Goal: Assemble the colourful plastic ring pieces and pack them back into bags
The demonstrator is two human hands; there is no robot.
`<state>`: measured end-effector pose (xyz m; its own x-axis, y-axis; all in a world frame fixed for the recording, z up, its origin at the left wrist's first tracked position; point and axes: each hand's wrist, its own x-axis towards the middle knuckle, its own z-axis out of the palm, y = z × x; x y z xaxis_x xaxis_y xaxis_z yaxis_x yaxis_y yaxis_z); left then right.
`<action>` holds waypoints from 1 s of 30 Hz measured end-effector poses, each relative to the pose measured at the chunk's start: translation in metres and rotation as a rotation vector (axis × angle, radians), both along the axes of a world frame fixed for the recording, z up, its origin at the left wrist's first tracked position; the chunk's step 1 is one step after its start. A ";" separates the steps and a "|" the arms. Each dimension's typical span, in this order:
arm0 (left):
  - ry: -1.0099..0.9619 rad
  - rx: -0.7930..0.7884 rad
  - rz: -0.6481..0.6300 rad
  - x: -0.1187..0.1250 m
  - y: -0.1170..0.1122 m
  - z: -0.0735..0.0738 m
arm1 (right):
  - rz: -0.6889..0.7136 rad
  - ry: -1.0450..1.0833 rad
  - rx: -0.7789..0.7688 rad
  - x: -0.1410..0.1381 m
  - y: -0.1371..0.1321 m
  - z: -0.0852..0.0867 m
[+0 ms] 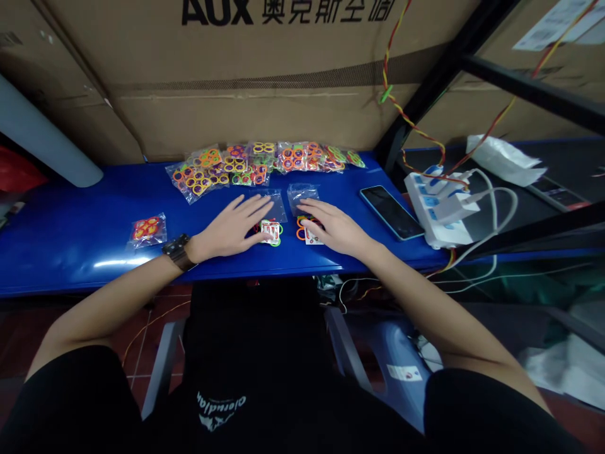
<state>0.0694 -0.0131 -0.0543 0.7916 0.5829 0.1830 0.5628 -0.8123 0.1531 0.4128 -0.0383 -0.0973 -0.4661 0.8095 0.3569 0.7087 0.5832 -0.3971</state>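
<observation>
Two open hands rest palm-down on a blue table (70, 243), their fingers straight and gripping nothing. The left hand (229, 227), with a dark wristband (178, 250), has its thumb beside a small heap of colored plastic rings with a red-and-white card (271, 232), and its fingertips reach onto a clear plastic bag (278, 207). The right hand (336, 228) partly covers a second heap of orange rings with a white card (307, 231), and its fingers angle up and inward, just below another clear bag (302, 198). Both heaps lie between the hands, near the table's front edge. Behind them, filled bags of rings (265, 161) form a row running left to right, with one more filled bag (149, 231) alone on the left. On the right, a slanted phone (391, 212) lies beside a white power strip (437, 211) with twisted wires (416, 120) rising above it. A large cardboard box (236, 82) stands behind the table.
</observation>
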 end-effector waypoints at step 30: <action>0.049 -0.050 0.024 -0.076 -0.077 0.052 | 0.017 0.509 0.063 -0.082 0.072 0.078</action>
<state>-0.0063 -0.0896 -0.0026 0.7846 0.6093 0.1147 0.5897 -0.7905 0.1655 0.3308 0.0333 -0.0191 -0.2341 0.7727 0.5901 0.4250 0.6272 -0.6527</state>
